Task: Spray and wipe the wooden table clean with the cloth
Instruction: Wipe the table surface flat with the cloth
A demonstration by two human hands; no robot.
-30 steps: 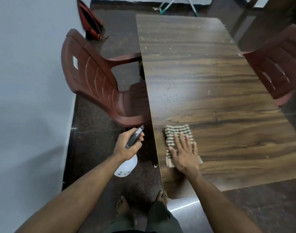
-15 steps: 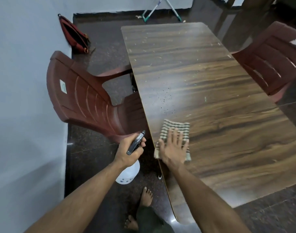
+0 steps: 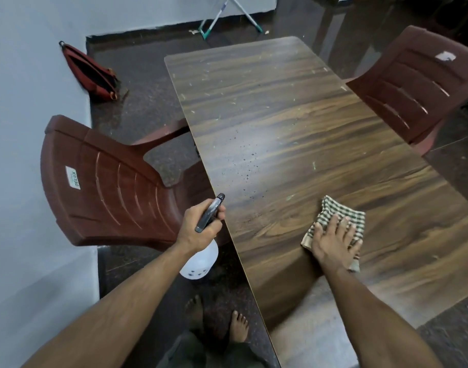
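Note:
The long wooden table (image 3: 294, 123) runs away from me, with pale crumbs scattered on it and small spray droplets near its left edge. A green-and-cream checked cloth (image 3: 342, 213) lies on the near part of the tabletop. My right hand (image 3: 334, 241) presses flat on the cloth with straight, spread fingers. My left hand (image 3: 198, 227) grips a white spray bottle (image 3: 201, 261) with a dark nozzle, held just off the table's left edge, nozzle pointing toward the tabletop.
A brown plastic chair (image 3: 108, 187) stands at the table's left side by the pale wall. A second brown chair (image 3: 419, 83) sits at the right side. A red bag (image 3: 90, 73) leans on the wall, a folding stand's legs (image 3: 227, 17) rest beyond the table.
My right hand has slid the cloth rightward from the table's left edge toward its middle. The left hand keeps hold of the spray bottle beside the edge.

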